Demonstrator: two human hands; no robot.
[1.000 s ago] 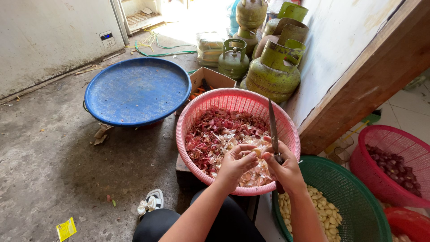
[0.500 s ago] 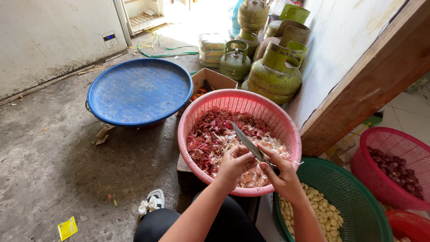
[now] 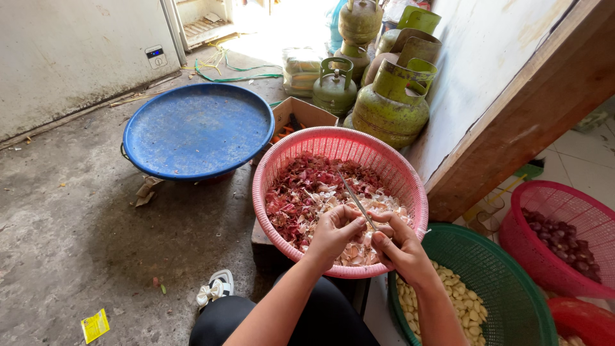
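Observation:
My left hand (image 3: 333, 234) and my right hand (image 3: 402, 250) meet over the near rim of a pink plastic basket (image 3: 282, 160) full of red and pale peelings (image 3: 307, 192). A small knife (image 3: 356, 200) sits in my right hand, its thin blade pointing up and away over the peelings. The fingers of my left hand pinch a small pale clove, mostly hidden, against the blade's base. Below my right wrist stands a green basket (image 3: 506, 256) holding peeled pale cloves (image 3: 461, 307).
A large blue lid (image 3: 195, 128) covers a basin at the left on the concrete floor. Several green gas cylinders (image 3: 391, 102) stand behind the pink basket beside a cardboard box (image 3: 301, 109). Another pink basket (image 3: 576, 211) with dark red shallots is at the right. A sandal (image 3: 214, 288) lies below.
The knife blade has swung from upright to leaning left and away. Both hands stay together over the basket's near rim, working the small clove.

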